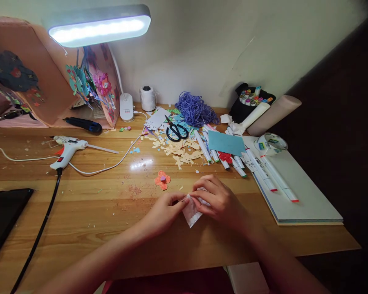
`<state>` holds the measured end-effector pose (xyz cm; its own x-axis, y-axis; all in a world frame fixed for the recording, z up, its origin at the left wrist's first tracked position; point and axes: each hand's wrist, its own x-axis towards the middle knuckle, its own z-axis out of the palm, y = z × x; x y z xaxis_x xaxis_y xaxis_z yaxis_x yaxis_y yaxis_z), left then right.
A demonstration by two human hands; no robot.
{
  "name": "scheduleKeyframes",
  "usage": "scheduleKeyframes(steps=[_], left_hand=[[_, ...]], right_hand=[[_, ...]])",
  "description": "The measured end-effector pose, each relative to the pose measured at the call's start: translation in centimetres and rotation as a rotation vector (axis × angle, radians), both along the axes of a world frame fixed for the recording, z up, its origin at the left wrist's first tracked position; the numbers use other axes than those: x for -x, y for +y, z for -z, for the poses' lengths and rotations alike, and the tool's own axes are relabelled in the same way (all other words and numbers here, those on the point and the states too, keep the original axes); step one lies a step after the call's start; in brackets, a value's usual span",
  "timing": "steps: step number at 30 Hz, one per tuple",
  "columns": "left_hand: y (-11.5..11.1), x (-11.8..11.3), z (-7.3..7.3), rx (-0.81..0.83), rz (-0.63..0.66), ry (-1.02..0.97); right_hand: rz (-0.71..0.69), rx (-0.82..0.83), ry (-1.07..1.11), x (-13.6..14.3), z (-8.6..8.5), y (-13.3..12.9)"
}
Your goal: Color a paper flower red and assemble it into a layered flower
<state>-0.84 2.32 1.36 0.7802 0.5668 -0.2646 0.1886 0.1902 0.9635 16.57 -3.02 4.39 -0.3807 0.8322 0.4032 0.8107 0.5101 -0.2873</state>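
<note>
A thin, crumpled white sheet (192,213) hangs between my two hands above the wooden desk (101,245). My left hand (170,209) pinches its upper left edge between thumb and fingers. From the other side, my right hand (219,201) grips it with bent fingers, the fingertips of both hands close together. Just beyond my left hand lies an orange paper flower (162,180) with a small pinkish-purple centre. Whether the sheet is tissue or a wipe I cannot tell.
A glue gun (68,151) with cords lies left, below a utility knife (84,124). Black scissors (177,131), paper scraps (184,152), purple yarn (196,109) and markers (203,146) fill the back. Sketch pads (306,196) and tape (270,143) are right; a dark tablet (7,220) is left.
</note>
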Motion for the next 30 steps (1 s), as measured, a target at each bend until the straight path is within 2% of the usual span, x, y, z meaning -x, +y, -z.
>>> scheduleKeyframes(steps=[4,9,12,15,20,23,26,28,30], left_hand=[[0.0,0.1,-0.2,0.007,-0.001,0.003],[0.3,0.1,-0.1,0.051,-0.058,0.037],[0.5,-1.3,0.1,0.052,-0.075,0.031],[0.3,-4.6,0.0,0.040,-0.068,-0.005],[-0.7,-12.5,0.1,-0.048,-0.060,-0.075],[-1.3,-15.2,0.4,-0.145,-0.017,-0.107],[-1.5,-14.3,0.5,-0.295,0.005,-0.086],[-1.2,-11.8,0.3,-0.403,-0.016,-0.056],[-0.2,-8.1,-0.1,-0.485,-0.040,-0.029]], right_hand=[[0.045,0.066,0.117,-0.1,-0.1,-0.1],[0.239,0.095,0.410,-1.1,-0.8,-0.6],[0.334,0.064,0.558,-2.4,-1.4,-1.1],[0.392,0.013,0.644,-3.7,-2.0,-1.7],[0.464,-0.119,0.696,-4.9,-3.3,-2.3],[0.507,-0.184,0.716,-5.2,-3.9,-2.4],[0.524,-0.206,0.736,-5.2,-4.0,-2.3],[0.517,-0.197,0.729,-5.1,-3.9,-2.1],[0.493,-0.173,0.696,-4.8,-3.6,-1.7]])
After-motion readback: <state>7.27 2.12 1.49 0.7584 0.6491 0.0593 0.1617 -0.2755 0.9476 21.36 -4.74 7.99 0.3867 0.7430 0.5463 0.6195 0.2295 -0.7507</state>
